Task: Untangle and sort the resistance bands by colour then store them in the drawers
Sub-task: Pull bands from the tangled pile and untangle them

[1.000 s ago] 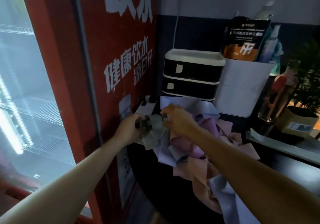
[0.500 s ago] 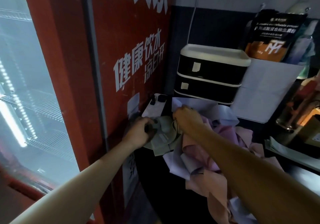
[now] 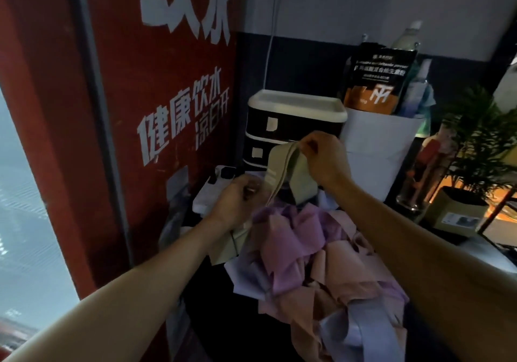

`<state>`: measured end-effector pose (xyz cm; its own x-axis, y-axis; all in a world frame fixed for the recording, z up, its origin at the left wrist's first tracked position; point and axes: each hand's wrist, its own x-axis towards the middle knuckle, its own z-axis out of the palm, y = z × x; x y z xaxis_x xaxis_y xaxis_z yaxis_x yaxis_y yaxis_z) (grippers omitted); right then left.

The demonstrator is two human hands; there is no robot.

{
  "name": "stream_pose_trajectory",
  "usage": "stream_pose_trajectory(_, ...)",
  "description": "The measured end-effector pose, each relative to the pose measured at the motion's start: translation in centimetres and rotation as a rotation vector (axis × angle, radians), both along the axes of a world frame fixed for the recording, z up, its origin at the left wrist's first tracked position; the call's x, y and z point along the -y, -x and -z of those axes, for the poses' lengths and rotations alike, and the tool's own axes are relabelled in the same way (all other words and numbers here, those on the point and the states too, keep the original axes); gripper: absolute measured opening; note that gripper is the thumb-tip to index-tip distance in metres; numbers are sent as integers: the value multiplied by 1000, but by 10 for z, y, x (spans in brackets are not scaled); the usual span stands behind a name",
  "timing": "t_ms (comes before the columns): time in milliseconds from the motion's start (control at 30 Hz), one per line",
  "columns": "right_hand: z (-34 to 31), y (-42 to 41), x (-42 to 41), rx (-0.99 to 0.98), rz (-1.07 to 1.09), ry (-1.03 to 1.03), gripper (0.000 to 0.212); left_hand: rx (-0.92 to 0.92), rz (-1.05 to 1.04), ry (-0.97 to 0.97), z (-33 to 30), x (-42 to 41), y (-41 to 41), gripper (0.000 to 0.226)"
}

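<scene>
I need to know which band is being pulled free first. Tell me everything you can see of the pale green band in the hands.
The pale green band is a flat, wide strip of thin, matte, stretchy-looking material. The right hand pinches its upper fold and lifts it in front of the drawer unit. From there it runs down and left to the left hand, which grips its lower part. Its lower end hangs below that hand, beside the pile of purple, pink and lilac bands.
</scene>
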<state>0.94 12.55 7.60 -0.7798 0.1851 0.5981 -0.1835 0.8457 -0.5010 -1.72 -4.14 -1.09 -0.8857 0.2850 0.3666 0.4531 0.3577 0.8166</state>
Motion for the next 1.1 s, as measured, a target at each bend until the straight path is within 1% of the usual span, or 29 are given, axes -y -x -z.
stream_pose_trajectory(67, -9, -12, -14, -39, 8, 16, 14, 56, 53, -106, -14, -15, -3, 28)
stream_pose_trajectory(133, -15, -23, -28, -79, 15, 37, 12, 93, 136, -170, -25, -32, -10, 29)
stream_pose_trajectory(167, -18, -28, -35, -102, 16, 45, 11, 94, 180, -171, -27, -39, -12, 28)
stream_pose_trajectory(233, -22, -38, -48, -134, 24, 44, 10, 64, 249, -114, -30, -55, -18, 27)
stream_pose_trajectory(300, -25, -48, -61, -138, 38, 42, 10, 84, 241, -84, -31, -69, -21, 32)
stream_pose_trajectory(333, -26, -53, -66, -136, 34, 50, 11, 97, 241, -120, -33, -76, -24, 30)
stream_pose_trajectory(433, -27, -69, -85, -149, -20, 95, 15, 114, 297, -296, -47, -96, -31, 4)
stream_pose_trajectory(467, -28, -75, -91, -141, -32, 102, 14, 166, 312, -370, -54, -102, -34, 12)
stream_pose_trajectory(533, -30, -87, -103, -111, -41, 97, 8, 357, 359, -524, -69, -111, -44, 21)
stream_pose_trajectory(567, -31, -93, -108, -104, -54, 104, 7, 434, 372, -551, -74, -115, -47, 25)
stream_pose_trajectory(700, -28, -113, -127, -59, -147, 262, 8, 603, 438, -449, -85, -130, -67, 38)
stream_pose_trajectory(733, -26, -116, -133, -52, -160, 279, 9, 634, 466, -426, -87, -135, -72, 42)
stream_pose_trajectory(800, -21, -122, -141, -41, -170, 236, 11, 676, 511, -378, -92, -145, -78, 46)
stream_pose_trajectory(833, -19, -125, -144, -27, -170, 207, 10, 687, 523, -353, -94, -149, -83, 44)
stream_pose_trajectory(900, -14, -130, -148, 19, -165, 181, 6, 665, 506, -309, -95, -158, -88, 30)
stream_pose_trajectory(1000, -14, -143, -156, 71, -161, 148, 10, 602, 478, -300, -94, -169, -90, 16)
stream_pose_trajectory(1100, -14, -151, -175, 11, -127, 271, 9, 573, 520, -296, -95, -176, -89, 16)
